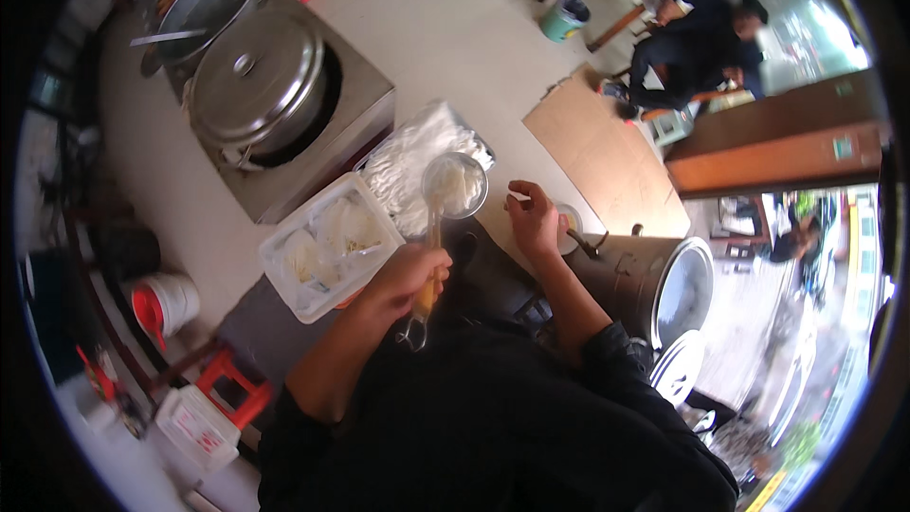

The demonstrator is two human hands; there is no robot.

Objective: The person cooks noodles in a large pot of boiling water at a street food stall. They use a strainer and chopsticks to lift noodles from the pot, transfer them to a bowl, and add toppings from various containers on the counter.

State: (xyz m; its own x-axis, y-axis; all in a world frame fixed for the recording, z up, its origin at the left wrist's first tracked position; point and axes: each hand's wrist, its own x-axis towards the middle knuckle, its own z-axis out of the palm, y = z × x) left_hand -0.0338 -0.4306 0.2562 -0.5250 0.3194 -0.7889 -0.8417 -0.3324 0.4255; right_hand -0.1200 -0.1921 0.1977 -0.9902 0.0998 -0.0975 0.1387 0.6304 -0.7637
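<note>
My left hand [419, 272] is closed round the yellow handle of a strainer ladle [489, 188] that holds pale noodles [457, 186]. The ladle's bowl is over a tray piled with white noodles [419, 149]. To the right of the bowl, my right hand [533, 217] is raised with its fingers curled and thumb near them; whether something small is between them I cannot tell. A white plastic tub [281, 288] with clear bags of pale food stands left of the noodle tray, near my left forearm.
At upper left, a lidded steel pot [263, 78] sits on a steel stove [362, 96]. A tall metal boiler [618, 277] stands beside my right forearm. Flattened cardboard [590, 149] lies on the floor; a seated person [697, 50] is beyond. A red stool [234, 387] is at lower left.
</note>
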